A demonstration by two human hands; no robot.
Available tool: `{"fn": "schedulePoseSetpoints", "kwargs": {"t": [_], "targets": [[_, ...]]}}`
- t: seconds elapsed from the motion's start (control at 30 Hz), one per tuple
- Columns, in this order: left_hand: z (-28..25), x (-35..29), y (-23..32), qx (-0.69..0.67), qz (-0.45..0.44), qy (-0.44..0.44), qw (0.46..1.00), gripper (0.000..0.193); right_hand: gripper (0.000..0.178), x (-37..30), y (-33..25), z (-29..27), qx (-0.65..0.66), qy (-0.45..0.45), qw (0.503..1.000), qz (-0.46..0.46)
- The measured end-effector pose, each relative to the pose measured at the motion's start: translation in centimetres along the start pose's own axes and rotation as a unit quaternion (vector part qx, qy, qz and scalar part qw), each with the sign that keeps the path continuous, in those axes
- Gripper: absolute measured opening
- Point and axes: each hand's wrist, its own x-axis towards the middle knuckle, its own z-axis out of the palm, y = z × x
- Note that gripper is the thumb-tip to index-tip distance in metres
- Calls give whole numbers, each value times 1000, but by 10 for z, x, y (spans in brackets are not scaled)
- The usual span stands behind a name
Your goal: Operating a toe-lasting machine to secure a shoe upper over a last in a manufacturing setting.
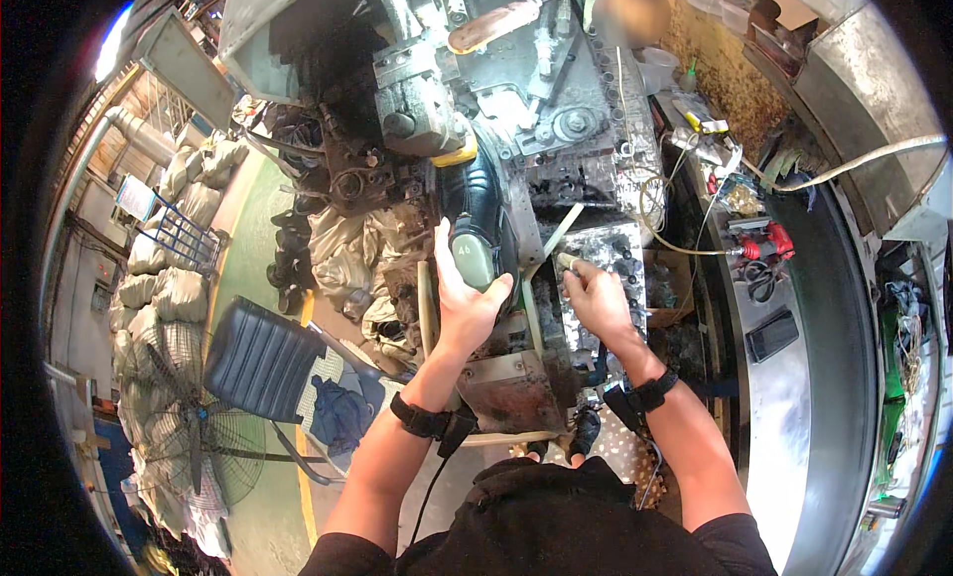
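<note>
Black shoe (471, 187) on a grey-green last (474, 262) is clasped by the left hand (468, 304); whether anything is gripped by the right hand (598, 300) cannot be told.

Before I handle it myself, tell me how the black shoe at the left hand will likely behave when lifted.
The black shoe would probably feel stiff, since a solid-looking green last fills its opening. That filling likely makes it heavy for its size. Its glossy upper may be slippery.

- Two hands: one left hand (469, 306), one right hand (598, 303)
- One black shoe (467, 187) at the left hand
- Two black wrist straps (422, 418)
- One black chair (260, 358), left
- One fan (202, 414), near left
- One red power tool (772, 242), right
</note>
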Motion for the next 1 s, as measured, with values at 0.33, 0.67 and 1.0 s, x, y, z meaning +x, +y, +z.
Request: {"fn": "schedulePoseSetpoints", "kwargs": {"t": [0.33,0.67,1.0], "targets": [[-2,0,4,3,1,5,1000,103,33,-3,-13,-7,6,-8,1000,1],[-2,0,-3,-7,10,3,1000,103,33,-3,-14,-5,-3,-13,1000,12],[-4,-1,9,41,21,1,999,102,30,-3,-15,-6,-27,11,1000,-9]]}}
